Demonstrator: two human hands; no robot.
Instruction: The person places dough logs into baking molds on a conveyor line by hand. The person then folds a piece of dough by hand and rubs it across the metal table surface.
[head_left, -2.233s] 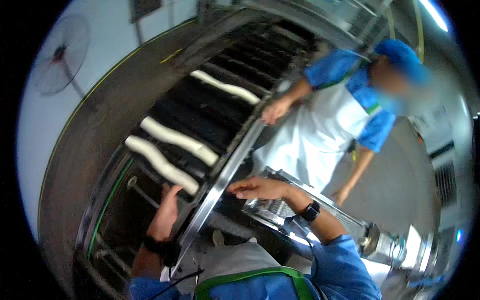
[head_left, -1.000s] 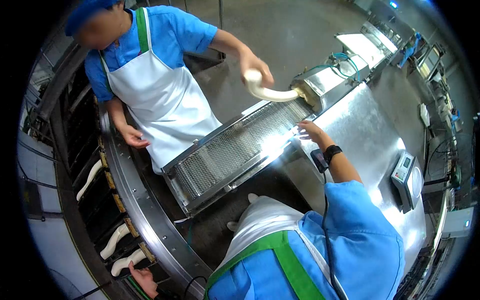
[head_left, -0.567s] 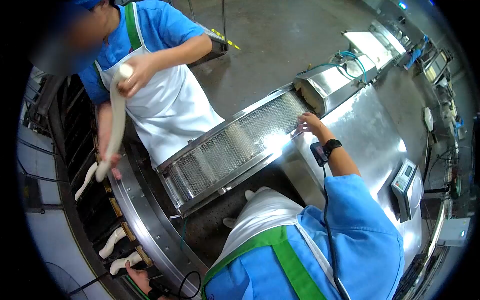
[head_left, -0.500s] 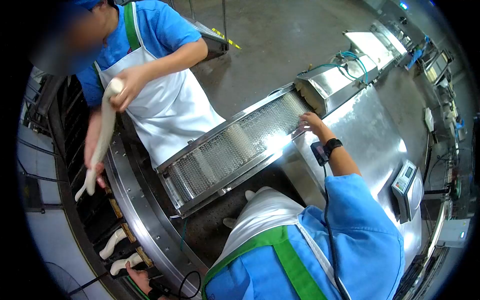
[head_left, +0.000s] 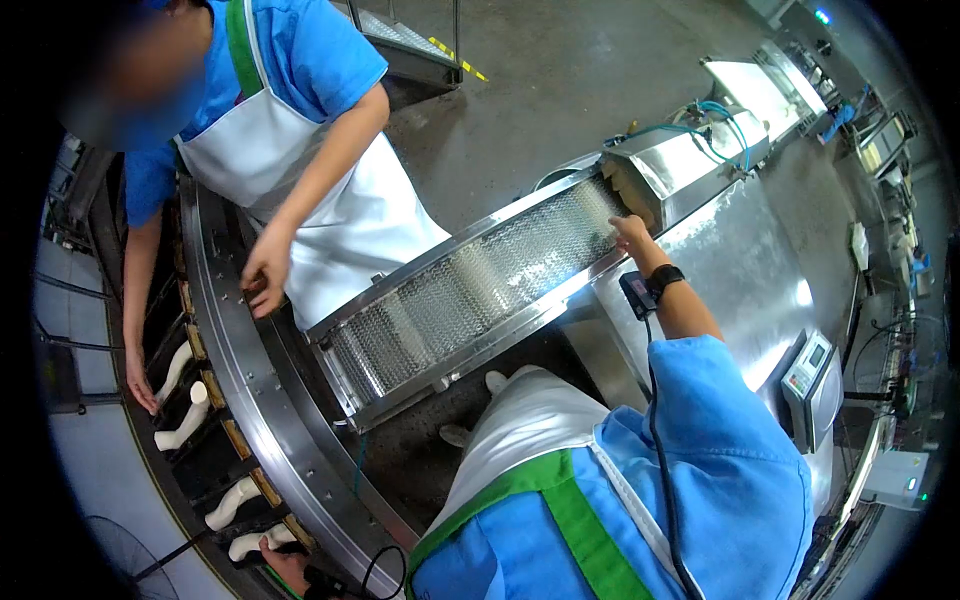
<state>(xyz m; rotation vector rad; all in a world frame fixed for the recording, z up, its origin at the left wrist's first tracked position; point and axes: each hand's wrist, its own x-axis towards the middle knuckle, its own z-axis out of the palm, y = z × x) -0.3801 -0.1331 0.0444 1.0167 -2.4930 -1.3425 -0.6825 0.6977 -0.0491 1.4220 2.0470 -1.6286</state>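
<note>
At the lower left, my left hand [head_left: 287,570] reaches to the end of a pale, dough-like roll [head_left: 262,542] in a slot of the round machine. A finger is stretched against or just beside the roll; the hand's lower part is cut off by the dark view edge. My right hand [head_left: 630,233] is over the upper end of the mesh conveyor belt [head_left: 490,275], close to the metal housing's opening [head_left: 632,190]. Its fingers reach out over the belt edge, and I see nothing held. More pale rolls [head_left: 236,503] lie bent in neighbouring slots.
Across the conveyor a co-worker in a white apron [head_left: 365,225] leans over the machine's curved steel rim [head_left: 260,415]. The co-worker's hand [head_left: 142,385] is at a roll. To my right are a steel table [head_left: 735,250] and a digital scale [head_left: 812,385].
The co-worker has lowered the long pale roll into the slots and drawn one hand back. The rolls have shifted along the rim. My left hand now meets its roll's end; my right hand stays near the housing.
</note>
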